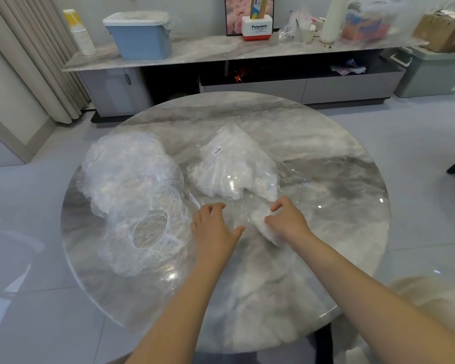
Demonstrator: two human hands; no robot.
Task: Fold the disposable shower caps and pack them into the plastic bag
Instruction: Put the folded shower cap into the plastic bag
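Right hand (286, 220) pinches folded cap (264, 227); bag mouth indistinct.

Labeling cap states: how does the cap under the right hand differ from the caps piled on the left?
The folded cap is a small, dense white wad gripped by the right hand. The loose caps lie spread, see-through, untouched, one's elastic opening showing. Both are crinkly clear plastic on the table.

Round marble table (326, 164) seen at centre. Sideboard (221, 51) set along the wall at 12 o'clock. On it: paper cups (80, 32) at 10, blue bin (139, 35) at 11, Panasonic box (258, 28) at 12, white bottle (332, 19) at 1, cardboard box (444, 30) at 2. Curtain (32, 56) hung at 10.
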